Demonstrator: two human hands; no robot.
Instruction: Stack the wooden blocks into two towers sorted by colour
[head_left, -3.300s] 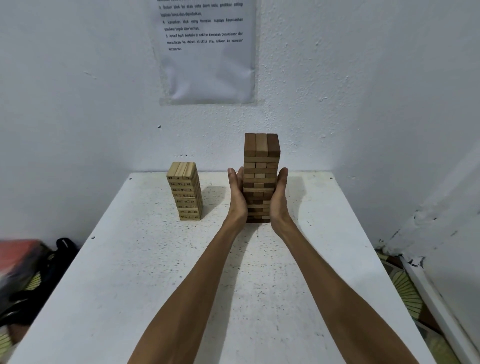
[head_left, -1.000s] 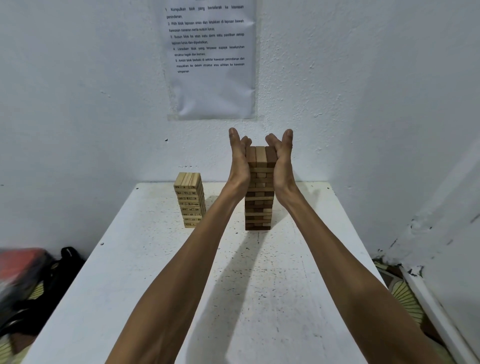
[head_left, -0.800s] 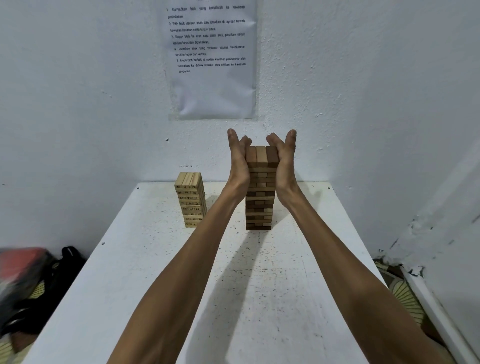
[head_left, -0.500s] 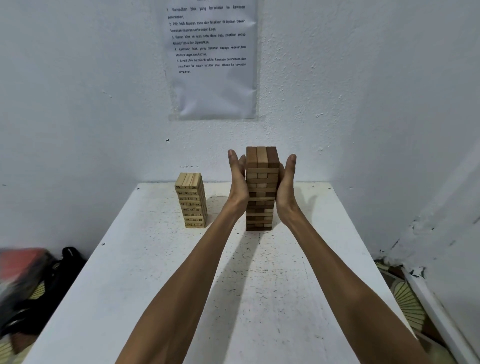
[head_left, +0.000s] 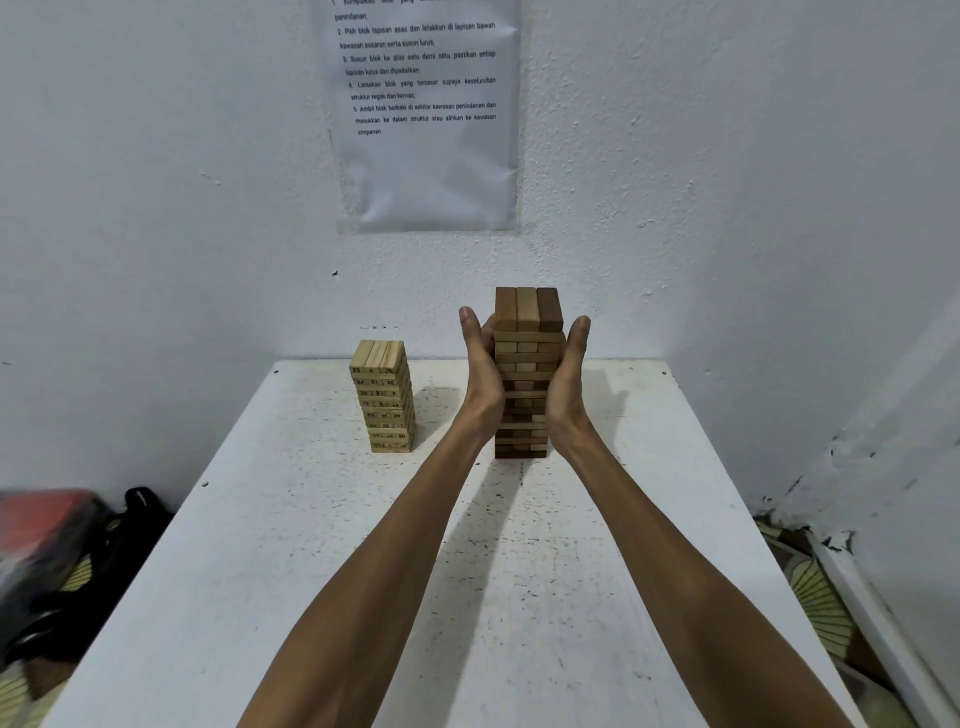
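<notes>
Grips (head_left: 480, 369) (head_left: 569, 379) pressing dark tower (head_left: 527, 312), pale tower (head_left: 383, 395) leftward

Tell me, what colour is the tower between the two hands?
The tower is brown, in mixed darker and lighter shades; the head view shows it.

Bare left grip (head_left: 480, 370) and right grip (head_left: 567, 378) on lean, bare forearms (head_left: 395, 545).

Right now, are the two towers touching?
Apart. Head view shows table between the light tower and the dark tower.
</notes>
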